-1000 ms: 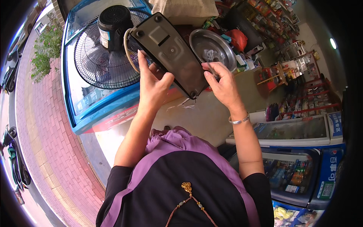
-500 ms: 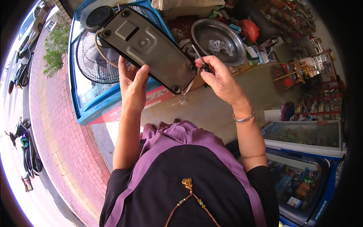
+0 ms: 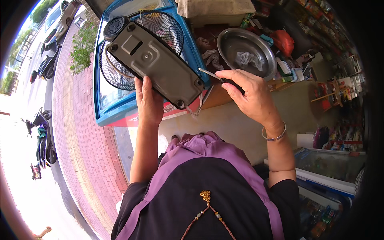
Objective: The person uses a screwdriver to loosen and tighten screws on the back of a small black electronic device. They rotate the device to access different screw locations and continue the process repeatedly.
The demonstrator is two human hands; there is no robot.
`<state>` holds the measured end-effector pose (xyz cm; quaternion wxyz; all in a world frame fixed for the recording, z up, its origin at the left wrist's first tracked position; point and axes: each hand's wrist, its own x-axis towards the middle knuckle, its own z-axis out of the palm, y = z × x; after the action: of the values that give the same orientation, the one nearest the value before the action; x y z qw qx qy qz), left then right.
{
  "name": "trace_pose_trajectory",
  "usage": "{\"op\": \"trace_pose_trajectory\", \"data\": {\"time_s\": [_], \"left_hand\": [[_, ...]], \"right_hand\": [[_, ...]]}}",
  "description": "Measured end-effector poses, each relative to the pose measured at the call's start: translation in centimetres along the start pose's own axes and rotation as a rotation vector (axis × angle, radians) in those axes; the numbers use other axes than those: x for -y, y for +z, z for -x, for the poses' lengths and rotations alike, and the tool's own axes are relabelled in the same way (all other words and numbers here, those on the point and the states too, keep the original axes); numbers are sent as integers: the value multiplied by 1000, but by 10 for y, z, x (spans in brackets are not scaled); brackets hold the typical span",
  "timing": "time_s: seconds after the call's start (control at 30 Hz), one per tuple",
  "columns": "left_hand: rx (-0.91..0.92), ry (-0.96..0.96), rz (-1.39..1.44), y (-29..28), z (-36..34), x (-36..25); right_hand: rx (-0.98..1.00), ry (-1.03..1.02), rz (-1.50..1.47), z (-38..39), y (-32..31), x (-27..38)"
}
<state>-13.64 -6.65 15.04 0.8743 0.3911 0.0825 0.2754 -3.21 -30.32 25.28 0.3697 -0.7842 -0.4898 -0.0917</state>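
Note:
A dark grey oblong fan base is turned with its underside toward me, showing rounded feet and a slot. My left hand is closed on its lower left edge. My right hand grips a screwdriver with a dark handle, its metal shaft pointing left, close to the base's right end; whether the tip touches cannot be told. Behind the base lie the fan's wire cage, round black motor housing and pale cord, over a blue-framed chest freezer.
A metal basin with crumpled plastic stands right of the fan, near a red bag and a beige cloth-covered box. Shelves of goods and glass-topped coolers are at right. A pavement and parked scooters are at left.
The base has tilted and shifted, showing more of its underside. My right hand and screwdriver have moved right, the shaft swinging toward horizontal. The view has shifted as well.

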Motion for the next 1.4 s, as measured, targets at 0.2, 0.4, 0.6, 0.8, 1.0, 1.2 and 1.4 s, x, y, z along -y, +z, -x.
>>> {"op": "trace_pose_trajectory", "data": {"time_s": [0.2,0.4,0.6,0.8,1.0,1.2,1.4], "left_hand": [[-16,-28,106,2,-3,13],[-54,-64,26,17,-2,10],[-88,-73,70,13,0,16],[-118,-21,32,19,-2,15],[-111,1,148,17,-8,24],[1,-14,156,13,-19,26],[270,-52,233,20,-17,12]], "right_hand": [[57,-19,-37,5,2,-11],[94,25,-71,8,-2,-16],[147,22,-56,3,-7,-16],[157,45,-136,6,-10,-11],[199,63,-242,29,0,6],[148,149,-346,58,28,2],[24,92,-360,57,32,8]]}}
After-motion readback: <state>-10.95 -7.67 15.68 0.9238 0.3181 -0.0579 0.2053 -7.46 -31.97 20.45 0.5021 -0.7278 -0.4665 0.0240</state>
